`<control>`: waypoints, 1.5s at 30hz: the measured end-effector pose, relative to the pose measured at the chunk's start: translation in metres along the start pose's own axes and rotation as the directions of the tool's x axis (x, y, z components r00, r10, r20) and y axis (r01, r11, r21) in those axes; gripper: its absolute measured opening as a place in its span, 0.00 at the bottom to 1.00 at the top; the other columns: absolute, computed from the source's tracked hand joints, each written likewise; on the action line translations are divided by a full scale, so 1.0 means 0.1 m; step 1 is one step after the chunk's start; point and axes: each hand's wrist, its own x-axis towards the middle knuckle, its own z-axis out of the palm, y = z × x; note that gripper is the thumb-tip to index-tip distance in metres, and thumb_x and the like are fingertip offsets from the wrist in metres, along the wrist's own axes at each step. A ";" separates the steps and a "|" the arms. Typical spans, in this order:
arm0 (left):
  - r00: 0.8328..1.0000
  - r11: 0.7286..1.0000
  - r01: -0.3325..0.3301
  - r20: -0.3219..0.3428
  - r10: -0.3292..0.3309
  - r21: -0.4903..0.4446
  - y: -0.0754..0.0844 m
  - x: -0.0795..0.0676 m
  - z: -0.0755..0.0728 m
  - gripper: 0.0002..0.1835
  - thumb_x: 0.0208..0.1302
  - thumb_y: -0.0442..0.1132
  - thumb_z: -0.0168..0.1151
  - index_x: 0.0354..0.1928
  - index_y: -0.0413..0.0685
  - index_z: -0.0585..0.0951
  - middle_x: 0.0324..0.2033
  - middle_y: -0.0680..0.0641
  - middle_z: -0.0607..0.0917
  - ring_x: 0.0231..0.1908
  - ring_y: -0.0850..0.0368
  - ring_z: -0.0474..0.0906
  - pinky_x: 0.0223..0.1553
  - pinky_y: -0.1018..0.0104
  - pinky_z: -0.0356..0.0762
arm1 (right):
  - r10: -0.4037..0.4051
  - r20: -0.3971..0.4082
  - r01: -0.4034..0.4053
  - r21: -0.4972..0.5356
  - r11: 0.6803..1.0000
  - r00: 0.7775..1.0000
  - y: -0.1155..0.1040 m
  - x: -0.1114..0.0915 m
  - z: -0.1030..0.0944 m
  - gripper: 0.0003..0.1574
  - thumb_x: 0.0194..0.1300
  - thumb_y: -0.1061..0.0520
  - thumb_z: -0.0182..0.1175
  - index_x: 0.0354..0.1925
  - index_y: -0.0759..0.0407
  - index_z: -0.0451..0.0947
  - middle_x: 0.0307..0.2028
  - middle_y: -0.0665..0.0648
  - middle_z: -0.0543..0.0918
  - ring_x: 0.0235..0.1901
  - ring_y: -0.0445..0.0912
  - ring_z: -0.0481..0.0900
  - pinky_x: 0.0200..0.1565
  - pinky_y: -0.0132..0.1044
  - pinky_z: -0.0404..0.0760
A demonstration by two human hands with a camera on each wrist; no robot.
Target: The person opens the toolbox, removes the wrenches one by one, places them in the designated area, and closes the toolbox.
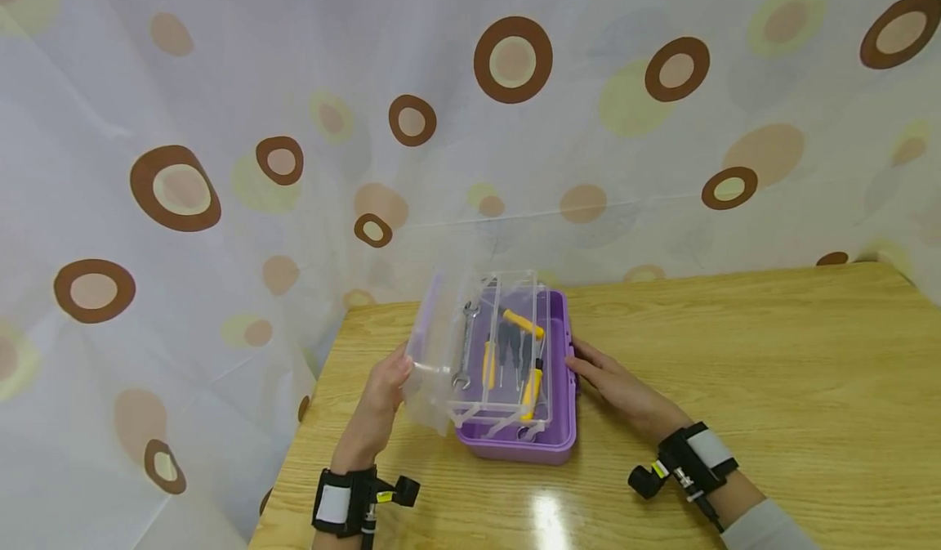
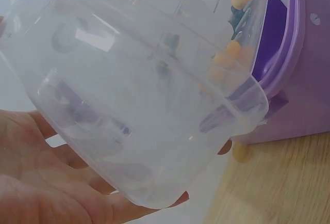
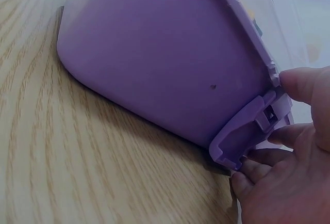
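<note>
The purple plastic toolbox with rounded corners sits upright on the pale wood-grain bench, its translucent plastic lid raised and leaning over on the left, so the opening part looks done. The compartmented clear plastic tray sits over the box toward the lid side, joined by slanting link arms, and appears lifted rather than stowed. The yellow-handled screwdrivers and the long silver metal wrench lie within the outline of box and tray; through the clear plastic I cannot tell which level each rests on. Left undone, by the look of it: the lid is not down and the purple plastic latch is unfastened. The left grip pinches the lid's outer edge, thumb on one face and fingers behind; the right grip touches the rim and latch with relaxed fingers, not clasped around them. The bench's left edge runs near the left grip, and the white curtain with brown rings hangs close behind the box, so room is tight there; the widest room for moving lies to the right.
</note>
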 end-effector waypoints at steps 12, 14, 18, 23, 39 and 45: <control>0.999 0.999 0.034 -0.003 -0.034 -0.010 0.01 0.01 0.00 0.35 0.77 0.60 0.43 0.78 0.51 0.67 0.65 0.39 0.77 0.62 0.38 0.75 0.64 0.29 0.71 | -0.002 0.007 0.002 0.018 1.000 1.000 0.02 0.01 -0.01 0.49 0.83 0.38 0.48 0.86 0.52 0.36 0.85 0.57 0.36 0.83 0.56 0.30 0.80 0.58 0.37; 0.999 0.999 0.038 -0.003 -0.038 -0.011 0.01 0.01 0.00 0.35 0.77 0.60 0.43 0.79 0.51 0.66 0.66 0.39 0.77 0.62 0.38 0.75 0.65 0.29 0.70 | -0.006 0.010 0.005 0.019 1.000 1.000 0.02 0.01 -0.01 0.49 0.84 0.38 0.48 0.86 0.52 0.36 0.85 0.57 0.36 0.83 0.56 0.30 0.80 0.58 0.38; 1.000 0.999 0.028 0.006 -0.028 -0.016 0.00 0.00 -0.01 0.35 0.77 0.59 0.42 0.79 0.50 0.66 0.66 0.39 0.77 0.62 0.39 0.75 0.65 0.29 0.70 | -0.003 0.013 0.003 0.019 1.000 1.000 0.01 0.00 0.00 0.48 0.84 0.39 0.47 0.86 0.53 0.35 0.85 0.57 0.35 0.83 0.57 0.30 0.80 0.58 0.38; 0.999 0.999 0.030 0.019 -0.030 -0.016 0.02 0.01 -0.02 0.35 0.78 0.60 0.42 0.79 0.50 0.65 0.66 0.39 0.76 0.62 0.39 0.75 0.65 0.28 0.69 | -0.001 0.015 0.000 0.022 1.000 1.000 0.00 -0.01 0.00 0.48 0.84 0.39 0.47 0.86 0.53 0.35 0.85 0.57 0.35 0.83 0.57 0.30 0.80 0.58 0.38; 0.995 0.996 0.094 0.019 -0.093 -0.011 0.04 0.00 -0.03 0.37 0.77 0.62 0.42 0.81 0.54 0.61 0.68 0.40 0.74 0.64 0.39 0.73 0.67 0.26 0.65 | -0.010 0.020 0.009 0.024 1.000 1.000 0.00 0.00 0.01 0.49 0.84 0.39 0.47 0.86 0.53 0.36 0.85 0.57 0.37 0.83 0.56 0.31 0.80 0.58 0.38; 0.997 0.997 0.074 0.028 -0.073 -0.017 0.00 0.00 -0.06 0.37 0.77 0.61 0.41 0.80 0.52 0.62 0.66 0.38 0.75 0.63 0.40 0.73 0.67 0.26 0.65 | 0.007 0.011 -0.007 0.026 1.000 1.000 -0.01 0.00 0.01 0.49 0.83 0.38 0.48 0.86 0.52 0.37 0.85 0.57 0.37 0.83 0.57 0.31 0.80 0.58 0.39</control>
